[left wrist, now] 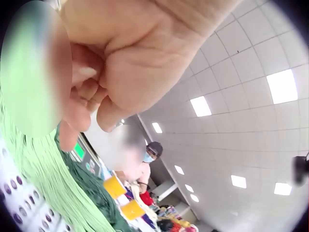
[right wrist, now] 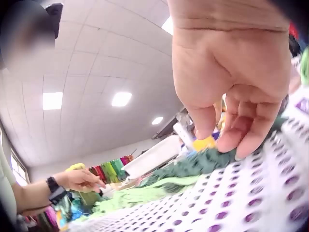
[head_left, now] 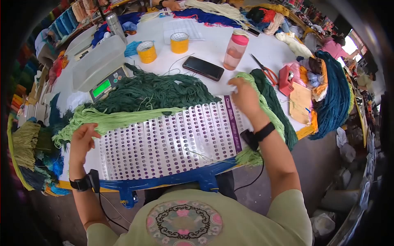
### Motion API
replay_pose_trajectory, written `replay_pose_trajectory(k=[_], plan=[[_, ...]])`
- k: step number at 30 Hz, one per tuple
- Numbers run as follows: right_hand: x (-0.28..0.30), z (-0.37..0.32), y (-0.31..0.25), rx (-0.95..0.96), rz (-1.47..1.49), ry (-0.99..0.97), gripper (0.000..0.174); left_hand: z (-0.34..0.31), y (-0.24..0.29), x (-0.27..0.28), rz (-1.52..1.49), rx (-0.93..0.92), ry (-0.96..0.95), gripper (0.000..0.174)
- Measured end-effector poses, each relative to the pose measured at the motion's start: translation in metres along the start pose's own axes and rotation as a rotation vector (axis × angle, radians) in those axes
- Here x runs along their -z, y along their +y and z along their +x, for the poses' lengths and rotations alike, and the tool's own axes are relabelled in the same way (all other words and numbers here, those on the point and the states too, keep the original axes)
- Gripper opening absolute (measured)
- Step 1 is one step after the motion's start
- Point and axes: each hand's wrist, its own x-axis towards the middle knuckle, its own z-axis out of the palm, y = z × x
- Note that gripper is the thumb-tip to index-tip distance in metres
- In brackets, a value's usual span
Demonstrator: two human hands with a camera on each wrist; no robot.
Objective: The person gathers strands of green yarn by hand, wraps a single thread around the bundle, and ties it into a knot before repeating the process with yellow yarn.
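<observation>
In the head view, a light green thread bundle point(head_left: 135, 118) lies along the far edge of a board full of holes point(head_left: 164, 143) on the worktop point(head_left: 215, 39). It is spread out long, maybe so the strands lie side by side and don't get in a knot. The left hand point(head_left: 83, 139) is near its left end, with bent, loose fingers and nothing in them that I can see. The right hand point(head_left: 245, 98) is up by more light green thread at the right, its fingers a bit bent too. Dark green thread point(head_left: 156, 88) sits in a heap just behind, perhaps so both hands can reach it. A tub point(head_left: 96, 61) sits on the scale point(head_left: 107, 87), perhaps because things get weighed in it. The scissors point(head_left: 266, 71) lie off to the right, maybe to keep them out of the way. In the left wrist view, the fingers are curled in loosely near the light green thread, with small gaps. In the right wrist view, the fingers hang down loosely above the board, with a gap by the thumb, and hold nothing that shows.
</observation>
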Motion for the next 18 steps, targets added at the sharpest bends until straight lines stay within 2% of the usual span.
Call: replay_pose_trajectory(k=[1,3,4,6,7,8,9,11,12,13,14,15,17,18], plan=[[0.008,0.0,0.018,0.03,-0.312,0.097,0.028,-0.009,0.005,-0.013,-0.054,-0.061,-0.07,0.031],[0.015,-0.009,0.044,-0.108,-0.404,-0.078,0.032,-0.018,0.023,-0.037,-0.098,-0.101,-0.188,0.03],[0.013,-0.011,0.059,-0.104,-0.406,-0.09,0.032,-0.021,0.032,-0.049,-0.136,-0.139,-0.214,0.03],[0.011,-0.01,0.087,0.02,-0.329,-0.002,0.033,-0.025,0.047,-0.068,-0.184,-0.156,-0.24,0.03],[0.018,-0.01,0.096,0.031,-0.331,-0.02,0.033,-0.027,0.054,-0.073,-0.204,-0.23,-0.258,0.031],[0.028,-0.009,0.099,-0.003,-0.16,0.09,0.034,-0.03,0.06,-0.077,-0.224,-0.303,-0.274,0.033],[0.035,-0.006,0.1,-0.036,0.01,0.197,0.035,-0.033,0.066,-0.08,-0.237,-0.283,-0.265,0.033],[0.075,-0.007,0.057,-0.224,0.372,0.245,0.03,-0.04,0.078,-0.081,-0.38,-0.347,-0.257,0.038],[0.1,-0.008,0.029,-0.184,0.57,0.238,0.027,-0.043,0.084,-0.081,-0.387,-0.331,-0.251,0.038],[0.123,-0.007,0.001,-0.141,0.769,0.237,0.025,-0.044,0.092,-0.08,-0.48,-0.43,-0.302,0.041],[0.141,-0.006,-0.025,-0.04,0.834,0.265,0.026,-0.045,0.098,-0.082,-0.573,-0.54,-0.35,0.045],[0.156,-0.005,-0.05,0.073,0.896,0.3,0.027,-0.046,0.106,-0.087,-0.578,-0.556,-0.339,0.045],[0.177,-0.005,-0.1,0.22,0.929,0.298,0.032,-0.048,0.128,-0.094,-0.588,-0.822,-0.333,0.049],[0.18,-0.005,-0.126,0.351,0.951,0.242,0.034,-0.049,0.139,-0.097,-0.631,-0.89,-0.385,0.051]])
